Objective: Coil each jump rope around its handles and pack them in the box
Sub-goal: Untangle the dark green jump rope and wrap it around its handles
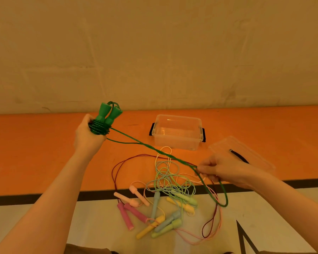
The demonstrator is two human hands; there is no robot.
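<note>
Half-wound: my left hand [86, 133] grips green handles [108, 114], right hand [222, 170] pinches green rope [154, 150]. Slack loop could snag the loose ropes [165, 178] below.

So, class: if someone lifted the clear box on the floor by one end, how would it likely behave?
Probably light: the box looks thin, clear and empty. Likely stiff enough to keep its shape, given its straight walls. It may slide easily when pushed, as it sits flat on smooth orange floor. Its lid lies apart, so nothing would spill.
</note>
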